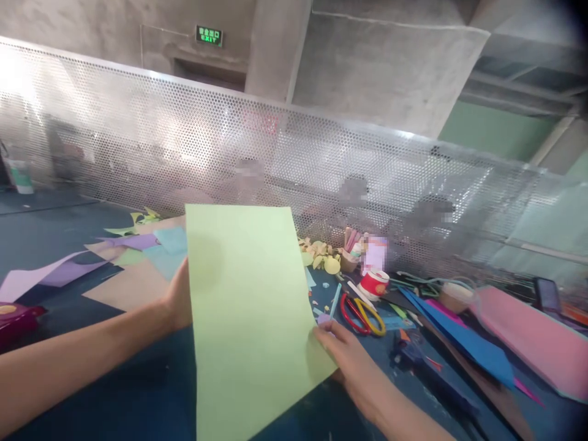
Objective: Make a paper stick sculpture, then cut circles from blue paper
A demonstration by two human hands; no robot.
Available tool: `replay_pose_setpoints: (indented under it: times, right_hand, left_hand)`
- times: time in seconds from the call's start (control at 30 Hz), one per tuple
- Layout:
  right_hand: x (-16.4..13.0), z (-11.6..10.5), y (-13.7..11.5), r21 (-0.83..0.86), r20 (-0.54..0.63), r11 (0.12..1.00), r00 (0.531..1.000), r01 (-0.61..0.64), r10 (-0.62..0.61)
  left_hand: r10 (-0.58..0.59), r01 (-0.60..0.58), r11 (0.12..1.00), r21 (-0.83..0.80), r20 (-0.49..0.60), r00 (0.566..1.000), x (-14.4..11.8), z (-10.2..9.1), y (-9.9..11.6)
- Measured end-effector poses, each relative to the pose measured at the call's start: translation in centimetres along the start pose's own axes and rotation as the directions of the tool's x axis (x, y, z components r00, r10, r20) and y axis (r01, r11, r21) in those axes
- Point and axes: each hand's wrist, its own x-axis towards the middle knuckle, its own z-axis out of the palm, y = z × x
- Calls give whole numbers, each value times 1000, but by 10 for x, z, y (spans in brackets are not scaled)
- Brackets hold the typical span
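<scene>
I hold a light green sheet of paper upright above the dark blue table. My left hand grips its left edge, mostly hidden behind the sheet. My right hand pinches its lower right edge, thumb on the front. Just beyond my right hand lie scissors with red and yellow handles.
Coloured paper scraps lie at the left, blue paper and pink sheets at the right. A red-and-white tape roll, a pencil cup and a dark glue gun sit nearby. A perforated metal screen borders the far edge.
</scene>
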Motion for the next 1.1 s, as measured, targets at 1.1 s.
replay_pose_setpoints:
  times: [1.1]
  right_hand:
    - [13, -20, 4, -141, -24, 936, 945, 321, -327]
  left_hand:
    - [-183, 151, 891, 429, 35, 983, -10, 8, -41]
